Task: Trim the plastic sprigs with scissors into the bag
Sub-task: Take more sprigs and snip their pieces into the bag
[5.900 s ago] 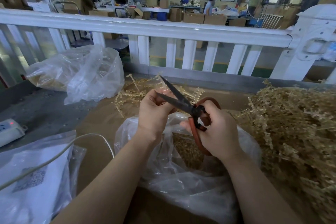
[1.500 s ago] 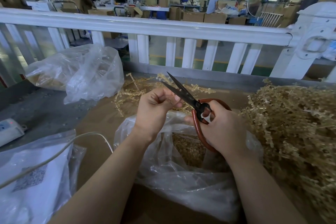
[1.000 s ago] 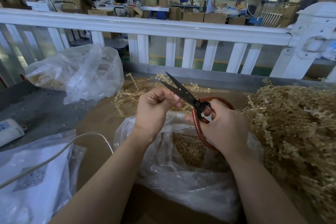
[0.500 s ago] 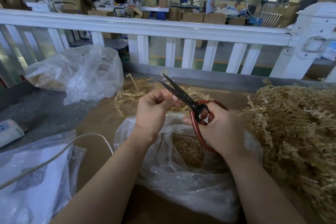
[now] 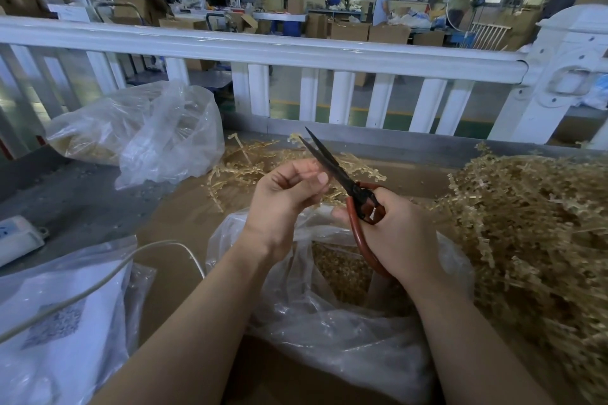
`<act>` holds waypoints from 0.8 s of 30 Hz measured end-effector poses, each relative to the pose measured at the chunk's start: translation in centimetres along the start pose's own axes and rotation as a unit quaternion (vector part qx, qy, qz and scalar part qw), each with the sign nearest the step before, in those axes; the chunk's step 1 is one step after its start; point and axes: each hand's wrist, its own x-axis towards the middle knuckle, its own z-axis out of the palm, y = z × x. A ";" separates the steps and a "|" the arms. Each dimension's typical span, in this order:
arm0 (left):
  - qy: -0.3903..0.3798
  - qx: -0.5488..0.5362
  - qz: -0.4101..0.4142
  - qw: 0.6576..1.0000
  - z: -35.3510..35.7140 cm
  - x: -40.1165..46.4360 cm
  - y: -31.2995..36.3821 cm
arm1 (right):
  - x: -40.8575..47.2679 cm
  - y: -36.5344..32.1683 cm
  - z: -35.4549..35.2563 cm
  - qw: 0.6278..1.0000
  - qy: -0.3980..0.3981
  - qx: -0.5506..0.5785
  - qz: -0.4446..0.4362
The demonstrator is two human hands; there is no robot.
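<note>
- The clear bag (image 5: 329,316) lies open nearest, holding cut pieces.
- Above it the right hand (image 5: 399,233) grips the red-handled scissors (image 5: 345,184), long axis running up-left, tips away, blades barely parted.
- The left hand (image 5: 283,197) has its fingers curled by the blades; whether it pinches anything cannot be told.
- Loose sprigs (image 5: 533,220) are heaped to the right.

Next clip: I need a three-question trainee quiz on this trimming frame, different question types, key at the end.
1. True or false: the scissors have blue handles.
2. Which hand grips the scissors? A) left hand B) right hand
3. Fill in: the big loose heap of sprigs lies to the ____ of the open bag under the hands.

Key: 1 false, the handles are red-brown. 2 B; the left hand pinches something small near the blades. 3 right.
</note>
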 end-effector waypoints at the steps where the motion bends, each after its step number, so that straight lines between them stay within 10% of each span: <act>1: 0.000 0.001 -0.001 1.000 -0.1 0.0 0.1 | 0.0 0.0 0.0 1.000 -0.001 -0.007 0.002; 24: 0.023 0.001 -0.028 0.999 -0.3 0.0 0.4 | 0.0 -0.1 -0.4 0.998 -0.006 -0.050 -0.024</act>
